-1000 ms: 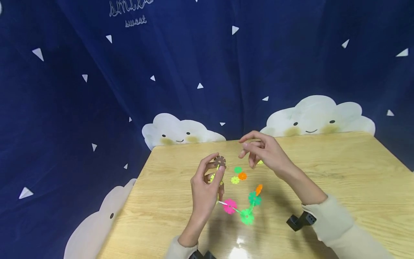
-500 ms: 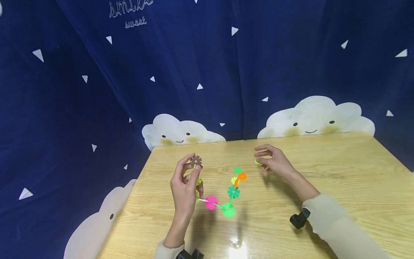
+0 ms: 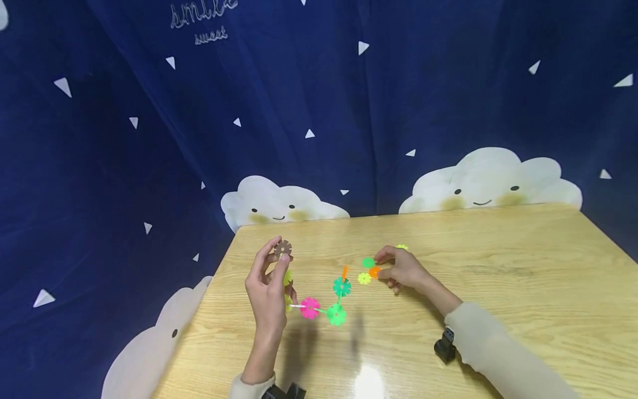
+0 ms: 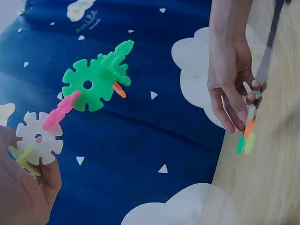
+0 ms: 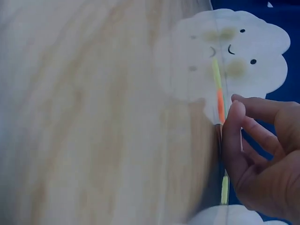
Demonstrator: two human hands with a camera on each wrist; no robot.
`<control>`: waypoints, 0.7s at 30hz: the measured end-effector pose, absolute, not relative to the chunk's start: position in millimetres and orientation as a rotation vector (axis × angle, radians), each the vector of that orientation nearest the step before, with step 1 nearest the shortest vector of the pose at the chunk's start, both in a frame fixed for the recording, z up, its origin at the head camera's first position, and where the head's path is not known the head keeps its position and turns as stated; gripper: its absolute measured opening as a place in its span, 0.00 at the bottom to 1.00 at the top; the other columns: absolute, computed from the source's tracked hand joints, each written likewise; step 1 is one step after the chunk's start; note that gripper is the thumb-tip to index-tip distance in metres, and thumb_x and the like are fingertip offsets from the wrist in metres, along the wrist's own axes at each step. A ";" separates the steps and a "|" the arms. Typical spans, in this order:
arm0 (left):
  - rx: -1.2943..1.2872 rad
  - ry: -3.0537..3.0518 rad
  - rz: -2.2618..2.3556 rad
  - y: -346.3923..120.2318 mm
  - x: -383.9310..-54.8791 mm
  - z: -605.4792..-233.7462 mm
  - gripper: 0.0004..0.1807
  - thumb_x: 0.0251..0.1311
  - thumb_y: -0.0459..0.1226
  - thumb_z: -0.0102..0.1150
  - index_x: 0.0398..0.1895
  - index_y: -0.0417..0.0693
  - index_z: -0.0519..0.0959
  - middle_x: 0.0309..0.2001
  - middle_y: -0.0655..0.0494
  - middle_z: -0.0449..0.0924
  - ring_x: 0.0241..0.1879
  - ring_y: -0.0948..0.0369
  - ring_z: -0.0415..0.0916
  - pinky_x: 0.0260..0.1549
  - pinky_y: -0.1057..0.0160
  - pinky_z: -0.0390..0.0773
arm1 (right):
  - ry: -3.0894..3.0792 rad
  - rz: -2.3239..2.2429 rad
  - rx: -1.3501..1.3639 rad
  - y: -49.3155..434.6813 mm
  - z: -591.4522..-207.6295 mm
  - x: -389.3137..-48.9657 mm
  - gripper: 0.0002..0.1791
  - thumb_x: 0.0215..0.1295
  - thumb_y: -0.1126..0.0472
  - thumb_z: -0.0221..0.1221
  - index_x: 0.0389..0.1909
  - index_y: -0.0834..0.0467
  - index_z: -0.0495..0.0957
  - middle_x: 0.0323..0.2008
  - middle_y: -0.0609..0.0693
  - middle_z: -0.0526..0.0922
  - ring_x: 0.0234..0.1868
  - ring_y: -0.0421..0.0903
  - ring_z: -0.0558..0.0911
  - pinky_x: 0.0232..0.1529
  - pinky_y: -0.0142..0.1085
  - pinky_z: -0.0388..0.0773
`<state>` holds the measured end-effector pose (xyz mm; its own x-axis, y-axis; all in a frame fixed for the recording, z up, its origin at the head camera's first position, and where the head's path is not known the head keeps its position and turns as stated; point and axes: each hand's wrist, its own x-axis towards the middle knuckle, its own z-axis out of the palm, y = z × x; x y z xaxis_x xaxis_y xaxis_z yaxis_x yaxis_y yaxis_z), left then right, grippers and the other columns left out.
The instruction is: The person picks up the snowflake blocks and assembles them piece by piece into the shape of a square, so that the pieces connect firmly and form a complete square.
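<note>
My left hand (image 3: 266, 293) grips a chain of interlocking snowflake discs in the air over the table's left half. A brown disc (image 3: 283, 247) tops it between thumb and fingers, with yellow discs partly hidden below. From there run a white disc (image 4: 40, 139), a pink disc (image 3: 310, 308), a bright green disc (image 3: 336, 315), a teal disc (image 3: 341, 287) and an edge-on orange disc (image 3: 345, 273). My right hand (image 3: 405, 270) reaches low with loosely bent fingers, fingertips right at a loose orange disc (image 3: 374, 272). Beside that lie a green disc (image 3: 368, 262) and a yellow disc (image 3: 364, 279).
Another yellow disc (image 3: 402, 247) lies behind the right hand, partly covered. The wooden table (image 3: 498, 277) ends at a dark blue curtain (image 3: 309, 83) printed with clouds and triangles. Light glares off the table near its front.
My left hand has carried the disc chain leftward. My right hand first moved right to the far yellow disc, then came back left and down to the loose orange disc.
</note>
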<state>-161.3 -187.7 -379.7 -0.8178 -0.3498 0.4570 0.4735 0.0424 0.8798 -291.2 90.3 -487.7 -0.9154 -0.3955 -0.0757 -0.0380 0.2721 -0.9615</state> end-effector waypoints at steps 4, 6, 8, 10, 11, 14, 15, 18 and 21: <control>-0.116 -1.746 -1.815 -189.4 -161.6 -378.4 0.18 0.72 0.34 0.61 0.63 0.45 0.80 0.41 0.45 0.81 0.25 0.63 0.83 0.03 0.67 0.69 | 2.328 -1.646 -0.423 82.1 -490.4 -290.0 0.23 0.60 0.75 0.68 0.56 0.68 0.76 0.54 0.66 0.78 0.16 0.44 0.74 0.14 0.35 0.77; -0.107 -1.748 -1.804 -190.5 -161.7 -377.6 0.18 0.72 0.34 0.61 0.63 0.45 0.80 0.41 0.46 0.81 0.25 0.63 0.82 0.03 0.67 0.69 | 2.362 -1.625 -0.423 78.7 -491.6 -289.7 0.22 0.59 0.77 0.67 0.54 0.67 0.76 0.51 0.64 0.78 0.15 0.43 0.73 0.13 0.34 0.76; -0.096 -1.750 -1.793 -191.1 -161.5 -376.9 0.18 0.72 0.34 0.61 0.64 0.44 0.80 0.41 0.46 0.81 0.25 0.64 0.82 0.04 0.67 0.69 | 2.386 -1.601 -0.420 77.1 -492.1 -288.5 0.21 0.58 0.79 0.66 0.52 0.66 0.77 0.49 0.63 0.78 0.14 0.42 0.72 0.13 0.33 0.75; -0.086 -1.744 -1.787 -192.5 -161.5 -375.9 0.19 0.72 0.34 0.61 0.64 0.45 0.80 0.41 0.46 0.82 0.27 0.64 0.82 0.04 0.68 0.69 | 2.394 -1.579 -0.408 75.9 -491.3 -287.6 0.21 0.57 0.81 0.64 0.51 0.66 0.77 0.48 0.61 0.77 0.13 0.42 0.71 0.13 0.32 0.74; -0.082 -1.743 -1.784 -193.2 -161.5 -375.4 0.19 0.72 0.34 0.61 0.64 0.45 0.80 0.41 0.47 0.82 0.28 0.64 0.82 0.04 0.68 0.69 | 2.396 -1.570 -0.400 75.5 -490.8 -287.0 0.21 0.56 0.82 0.63 0.50 0.65 0.77 0.47 0.61 0.77 0.13 0.42 0.71 0.13 0.32 0.74; -0.081 -1.738 -1.777 -195.1 -161.4 -374.4 0.18 0.72 0.34 0.61 0.64 0.45 0.80 0.41 0.47 0.82 0.30 0.63 0.84 0.04 0.69 0.69 | 2.401 -1.541 -0.411 76.0 -488.7 -285.2 0.22 0.55 0.84 0.61 0.51 0.66 0.76 0.47 0.61 0.76 0.13 0.41 0.71 0.13 0.32 0.75; -0.083 -1.737 -1.775 -195.6 -161.4 -374.1 0.18 0.73 0.34 0.61 0.64 0.46 0.80 0.41 0.47 0.82 0.30 0.63 0.84 0.04 0.69 0.69 | 2.395 -1.539 -0.405 76.4 -487.9 -284.5 0.23 0.54 0.84 0.61 0.51 0.66 0.76 0.47 0.61 0.76 0.13 0.41 0.70 0.13 0.32 0.75; -0.090 -1.730 -1.775 -196.4 -161.5 -373.7 0.18 0.73 0.34 0.61 0.64 0.45 0.80 0.41 0.47 0.81 0.30 0.63 0.85 0.04 0.69 0.69 | 2.406 -1.507 -0.424 78.1 -486.3 -283.1 0.24 0.54 0.84 0.62 0.52 0.68 0.77 0.46 0.61 0.75 0.18 0.42 0.69 0.17 0.33 0.76; -0.091 -1.721 -1.775 -196.4 -161.6 -372.9 0.19 0.72 0.34 0.61 0.64 0.44 0.79 0.42 0.46 0.81 0.30 0.63 0.85 0.04 0.69 0.69 | 2.433 -1.480 -0.444 81.4 -485.5 -282.9 0.21 0.53 0.82 0.65 0.50 0.69 0.81 0.42 0.58 0.77 0.29 0.45 0.72 0.27 0.35 0.75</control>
